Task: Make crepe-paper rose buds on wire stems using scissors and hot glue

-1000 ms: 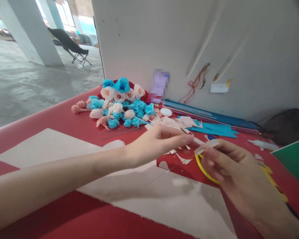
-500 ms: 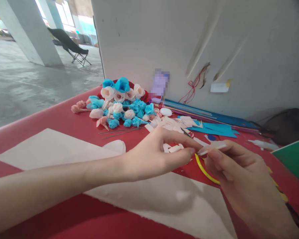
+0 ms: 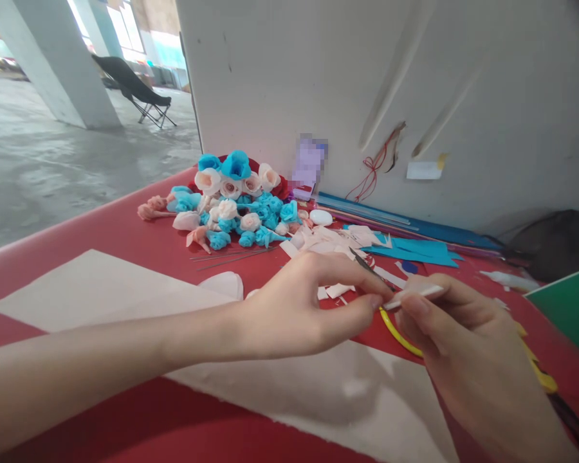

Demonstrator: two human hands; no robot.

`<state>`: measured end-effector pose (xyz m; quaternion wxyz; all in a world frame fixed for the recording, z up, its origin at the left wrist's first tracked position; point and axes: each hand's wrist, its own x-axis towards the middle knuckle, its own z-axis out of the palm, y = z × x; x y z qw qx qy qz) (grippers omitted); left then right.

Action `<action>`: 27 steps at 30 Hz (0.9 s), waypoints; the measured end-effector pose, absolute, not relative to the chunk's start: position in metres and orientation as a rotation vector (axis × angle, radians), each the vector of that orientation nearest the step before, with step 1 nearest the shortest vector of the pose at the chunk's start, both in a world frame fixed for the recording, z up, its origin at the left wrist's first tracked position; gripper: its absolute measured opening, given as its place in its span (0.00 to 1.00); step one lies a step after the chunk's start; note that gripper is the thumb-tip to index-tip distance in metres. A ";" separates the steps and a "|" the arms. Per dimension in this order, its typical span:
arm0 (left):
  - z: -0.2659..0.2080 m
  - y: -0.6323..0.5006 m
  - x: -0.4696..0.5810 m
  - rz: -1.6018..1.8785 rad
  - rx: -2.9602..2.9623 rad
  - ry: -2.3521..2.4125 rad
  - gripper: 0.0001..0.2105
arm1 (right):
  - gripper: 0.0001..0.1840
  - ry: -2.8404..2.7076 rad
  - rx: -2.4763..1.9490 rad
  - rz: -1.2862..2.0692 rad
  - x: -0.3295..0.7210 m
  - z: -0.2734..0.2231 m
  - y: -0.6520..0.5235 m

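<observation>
My right hand pinches a small folded piece of pale crepe paper between thumb and fingers. The thumb and forefinger of my left hand close on the left end of that same paper. Beneath the hands lie scissors with yellow handles, partly hidden by my right hand; their dark blade points away to the upper left. Below my wrists a large pale paper sheet is spread on the red tabletop.
Blue, white and pink paper flowers are heaped at the back. Beside them are pale paper scraps, blue paper strips and thin wires. Another pale sheet lies left. A phone leans on the wall; a green board stands right.
My left hand has shifted slightly right and down, and its fingertips sit closer to the end of the paper. The folded paper has turned a little in my right hand.
</observation>
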<state>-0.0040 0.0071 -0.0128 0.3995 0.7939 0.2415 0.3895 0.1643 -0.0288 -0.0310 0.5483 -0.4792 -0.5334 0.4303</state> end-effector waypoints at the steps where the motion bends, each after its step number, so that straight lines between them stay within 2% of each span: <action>1: -0.013 0.007 -0.004 0.995 2.005 0.623 0.08 | 0.10 -1.252 -1.137 1.013 0.164 -0.031 -0.029; 7: -0.017 0.006 -0.002 1.071 2.015 0.646 0.03 | 0.07 -1.262 -1.094 1.032 0.162 -0.035 -0.030; 15: -0.014 0.004 -0.005 1.034 2.005 0.731 0.03 | 0.04 -1.293 -1.098 1.042 0.160 -0.034 -0.031; 27: -0.009 0.007 -0.006 0.928 1.949 0.761 0.04 | 0.05 -1.619 -1.150 0.613 0.164 -0.024 -0.034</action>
